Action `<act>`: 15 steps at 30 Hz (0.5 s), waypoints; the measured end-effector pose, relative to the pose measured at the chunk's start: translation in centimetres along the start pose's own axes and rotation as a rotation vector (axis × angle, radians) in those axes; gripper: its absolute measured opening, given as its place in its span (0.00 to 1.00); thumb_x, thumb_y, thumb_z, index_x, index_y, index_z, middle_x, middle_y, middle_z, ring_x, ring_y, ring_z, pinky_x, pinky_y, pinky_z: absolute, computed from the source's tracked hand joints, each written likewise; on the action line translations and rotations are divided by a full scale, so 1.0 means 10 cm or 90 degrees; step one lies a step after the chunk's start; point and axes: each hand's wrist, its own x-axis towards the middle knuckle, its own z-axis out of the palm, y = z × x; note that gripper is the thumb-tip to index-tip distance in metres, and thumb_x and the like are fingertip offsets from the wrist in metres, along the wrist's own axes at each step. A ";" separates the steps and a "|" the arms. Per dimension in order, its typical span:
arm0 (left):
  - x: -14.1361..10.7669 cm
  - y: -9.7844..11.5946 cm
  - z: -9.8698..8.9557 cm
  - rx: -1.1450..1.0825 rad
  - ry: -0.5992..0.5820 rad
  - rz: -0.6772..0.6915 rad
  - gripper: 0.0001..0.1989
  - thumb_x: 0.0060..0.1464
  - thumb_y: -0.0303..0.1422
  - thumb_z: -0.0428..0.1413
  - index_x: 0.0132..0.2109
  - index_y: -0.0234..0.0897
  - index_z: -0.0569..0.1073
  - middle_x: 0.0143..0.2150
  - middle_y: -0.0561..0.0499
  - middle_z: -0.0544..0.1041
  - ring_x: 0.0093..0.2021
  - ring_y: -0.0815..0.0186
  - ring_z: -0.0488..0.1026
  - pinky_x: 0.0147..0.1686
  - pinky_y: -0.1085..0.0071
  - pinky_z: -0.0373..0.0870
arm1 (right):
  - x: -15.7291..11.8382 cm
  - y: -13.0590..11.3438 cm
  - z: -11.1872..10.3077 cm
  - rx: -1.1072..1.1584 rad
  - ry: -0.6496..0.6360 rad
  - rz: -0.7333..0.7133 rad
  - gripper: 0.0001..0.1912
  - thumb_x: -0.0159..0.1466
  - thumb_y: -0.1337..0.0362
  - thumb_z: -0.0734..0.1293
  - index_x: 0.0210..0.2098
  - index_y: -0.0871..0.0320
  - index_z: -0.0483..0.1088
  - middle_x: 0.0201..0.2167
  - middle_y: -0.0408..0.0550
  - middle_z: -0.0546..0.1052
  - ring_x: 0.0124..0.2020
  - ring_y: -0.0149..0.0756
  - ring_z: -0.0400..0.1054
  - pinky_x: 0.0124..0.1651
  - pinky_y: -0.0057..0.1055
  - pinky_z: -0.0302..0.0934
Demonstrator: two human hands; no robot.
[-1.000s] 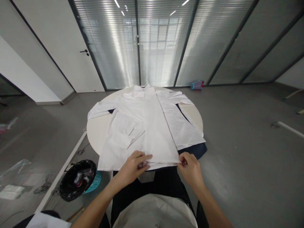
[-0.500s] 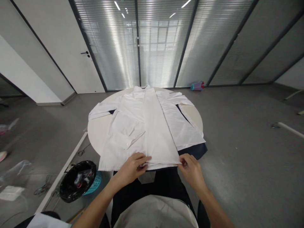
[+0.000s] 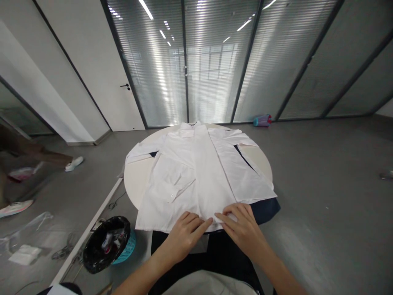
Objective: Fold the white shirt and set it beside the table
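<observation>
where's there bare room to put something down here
Bare table shows at left, between the shirt's sleeve, its body and the rim, plus a narrower patch at the right rim beside the other sleeve. The floor right of the table is open too. Crowded: the near hem, under left hand and right hand, and the floor around the bin.

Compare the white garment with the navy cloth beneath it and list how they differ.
The white garment lies on top, spread wide with its sleeves out; the navy cloth lies beneath and shows only in parts.
Both the left hand and right hand are at the white garment's near hem, while neither visibly touches the navy cloth's exposed right corner.
Shared: both reach past the edge of the round table.
</observation>
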 end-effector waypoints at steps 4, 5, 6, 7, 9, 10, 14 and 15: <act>0.02 0.02 -0.01 0.017 0.011 0.036 0.18 0.67 0.26 0.50 0.61 0.29 0.66 0.41 0.44 0.78 0.41 0.61 0.71 0.41 0.64 0.71 | 0.02 0.04 0.01 0.008 -0.042 -0.044 0.14 0.65 0.75 0.65 0.45 0.52 0.75 0.36 0.48 0.71 0.40 0.40 0.63 0.48 0.40 0.55; 0.02 0.02 -0.03 0.022 0.010 0.050 0.16 0.67 0.26 0.49 0.60 0.29 0.67 0.39 0.45 0.77 0.40 0.61 0.71 0.40 0.65 0.72 | 0.02 0.04 0.01 0.010 -0.052 -0.049 0.14 0.65 0.76 0.65 0.45 0.53 0.75 0.35 0.48 0.70 0.39 0.40 0.62 0.48 0.40 0.55; 0.03 0.01 -0.04 0.025 0.008 0.063 0.15 0.68 0.27 0.48 0.58 0.29 0.68 0.38 0.45 0.77 0.39 0.62 0.71 0.39 0.65 0.72 | 0.02 0.05 0.01 0.011 -0.064 -0.051 0.14 0.64 0.76 0.65 0.44 0.53 0.75 0.35 0.48 0.70 0.39 0.39 0.62 0.48 0.40 0.56; 0.04 0.00 -0.06 0.027 0.006 0.075 0.14 0.69 0.27 0.47 0.57 0.30 0.69 0.37 0.45 0.77 0.38 0.62 0.72 0.38 0.65 0.72 | 0.01 0.06 0.01 0.011 -0.073 -0.052 0.14 0.64 0.76 0.65 0.44 0.52 0.75 0.35 0.47 0.69 0.38 0.38 0.62 0.48 0.39 0.56; 0.05 -0.01 -0.08 0.025 -0.002 0.089 0.13 0.69 0.28 0.46 0.55 0.30 0.70 0.37 0.45 0.77 0.38 0.63 0.73 0.38 0.66 0.72 | 0.01 0.07 0.01 0.013 -0.087 -0.051 0.15 0.64 0.76 0.65 0.44 0.52 0.75 0.34 0.46 0.68 0.37 0.38 0.61 0.48 0.39 0.56; 0.06 -0.02 -0.09 0.023 -0.004 0.091 0.13 0.69 0.28 0.46 0.54 0.30 0.71 0.37 0.45 0.77 0.38 0.63 0.73 0.38 0.66 0.72 | 0.01 0.07 0.01 0.014 -0.089 -0.052 0.15 0.64 0.76 0.65 0.44 0.52 0.75 0.34 0.46 0.68 0.37 0.38 0.61 0.48 0.39 0.57; 0.05 -0.01 -0.09 -0.003 0.005 0.071 0.12 0.68 0.27 0.47 0.53 0.32 0.71 0.37 0.45 0.77 0.38 0.63 0.74 0.38 0.65 0.71 | 0.01 0.10 0.04 0.022 -0.090 -0.057 0.16 0.64 0.77 0.65 0.45 0.53 0.74 0.34 0.47 0.68 0.37 0.38 0.60 0.47 0.39 0.57; 0.04 -0.01 -0.08 -0.016 0.017 0.062 0.11 0.66 0.26 0.49 0.52 0.32 0.72 0.36 0.46 0.77 0.37 0.63 0.73 0.37 0.66 0.71 | 0.01 0.10 0.05 0.024 -0.089 -0.059 0.16 0.64 0.77 0.65 0.45 0.53 0.74 0.34 0.47 0.68 0.37 0.38 0.60 0.46 0.38 0.57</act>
